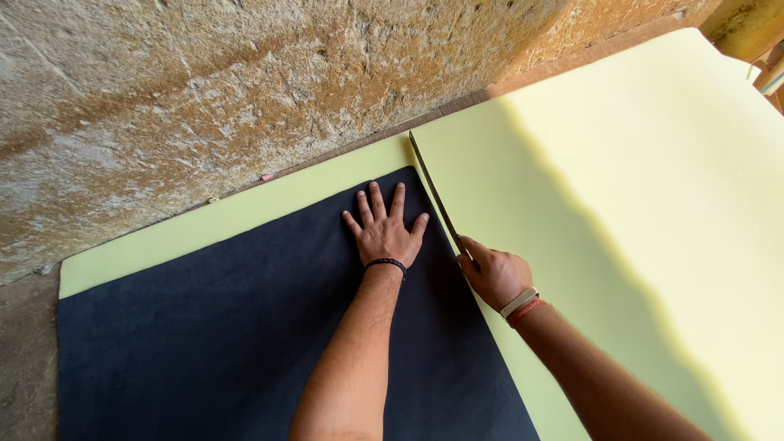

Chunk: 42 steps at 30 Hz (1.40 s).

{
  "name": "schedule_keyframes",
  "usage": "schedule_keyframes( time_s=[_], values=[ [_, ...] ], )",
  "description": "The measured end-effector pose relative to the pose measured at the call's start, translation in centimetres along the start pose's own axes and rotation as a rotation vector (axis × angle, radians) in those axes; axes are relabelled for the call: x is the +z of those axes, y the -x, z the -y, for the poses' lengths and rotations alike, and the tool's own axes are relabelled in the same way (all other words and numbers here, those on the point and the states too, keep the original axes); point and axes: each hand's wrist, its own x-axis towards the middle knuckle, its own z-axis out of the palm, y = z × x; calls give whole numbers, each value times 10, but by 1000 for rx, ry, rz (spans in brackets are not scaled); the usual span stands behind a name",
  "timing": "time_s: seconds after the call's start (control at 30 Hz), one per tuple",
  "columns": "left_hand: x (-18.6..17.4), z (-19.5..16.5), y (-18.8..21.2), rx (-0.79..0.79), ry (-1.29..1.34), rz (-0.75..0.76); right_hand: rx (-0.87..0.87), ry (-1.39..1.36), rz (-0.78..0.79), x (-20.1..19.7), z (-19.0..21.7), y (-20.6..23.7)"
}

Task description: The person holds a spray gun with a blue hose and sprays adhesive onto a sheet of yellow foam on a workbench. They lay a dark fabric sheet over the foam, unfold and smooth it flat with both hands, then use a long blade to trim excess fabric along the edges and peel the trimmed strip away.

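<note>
A dark blue cloth sheet (pixel 212 327) lies flat on a large pale yellow-green foam sheet (pixel 637 188). My left hand (pixel 385 229) presses flat on the cloth near its far right corner, fingers spread. My right hand (pixel 494 273) grips the handle of a long thin blade (pixel 433 189). The blade runs along the cloth's right edge, with its tip reaching the foam's far edge. A black band sits on my left wrist, and white and red bands on my right wrist.
A rough stone wall (pixel 204 90) rises just beyond the foam's far edge. A strip of bare floor (pixel 24 359) shows at the left. A wooden piece (pixel 747 24) stands at the top right corner. Sunlight falls across the foam's right part.
</note>
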Motion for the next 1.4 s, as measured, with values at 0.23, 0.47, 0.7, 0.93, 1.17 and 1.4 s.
schedule_keyframes(
  time_s=[0.23, 0.47, 0.7, 0.93, 1.17, 1.4],
  values=[
    [3, 1, -10, -7, -3, -28, -71, -2, -70, 15, -6, -4],
    [1, 1, -8, -8, 6, -41, -49, -18, -70, 18, -3, -13],
    [3, 1, -8, -9, 6, -51, -43, 9, 2, 15, 3, -31],
    [5, 2, -10, -8, 7, -67, 5, -10, 16, 6, 10, -8],
    [8, 3, -10, -5, 7, -59, 10, 26, -4, 19, 13, -24],
    [13, 12, -12, 69, 4, -30, 86, 13, 49, 3, -1, 94]
  ],
)
